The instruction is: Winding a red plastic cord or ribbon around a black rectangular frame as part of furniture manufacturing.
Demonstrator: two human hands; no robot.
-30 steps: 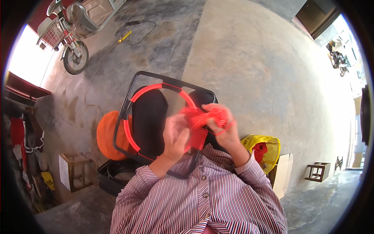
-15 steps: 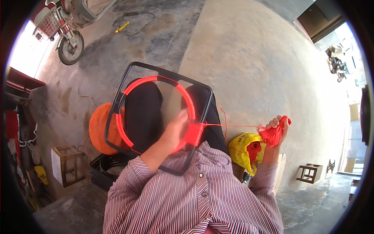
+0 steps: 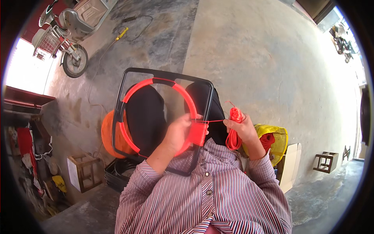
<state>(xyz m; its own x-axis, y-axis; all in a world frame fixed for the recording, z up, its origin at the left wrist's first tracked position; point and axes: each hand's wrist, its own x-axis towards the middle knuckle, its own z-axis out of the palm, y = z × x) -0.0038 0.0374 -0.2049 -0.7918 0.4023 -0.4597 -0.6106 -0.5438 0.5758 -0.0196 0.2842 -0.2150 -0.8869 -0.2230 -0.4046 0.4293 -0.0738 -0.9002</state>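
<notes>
The right hand (image 3: 245, 128) has come back in from far out, and now it is near the right side of the black frame (image 3: 167, 75). The bundle of red string (image 3: 233, 134) has come in with it. The left hand (image 3: 178, 134) stays at the frame's right side. The right fingers are curled around the bundle, to the right of the frame. The left fingers grip the red patch (image 3: 198, 133), where string is wound on the frame's right bar; some of them are hidden behind it. A thin strand (image 3: 216, 121) goes straight from the patch to the right hand. The frame sits over the person's dark trousers (image 3: 146, 117). Inside the frame is a big ring (image 3: 188, 95), mostly red with some black bits. Right of the frame is a yellow bag (image 3: 283, 138) with red stuff (image 3: 267, 141) in it. A round orange thing (image 3: 109, 134) peeks out at the frame's left.
</notes>
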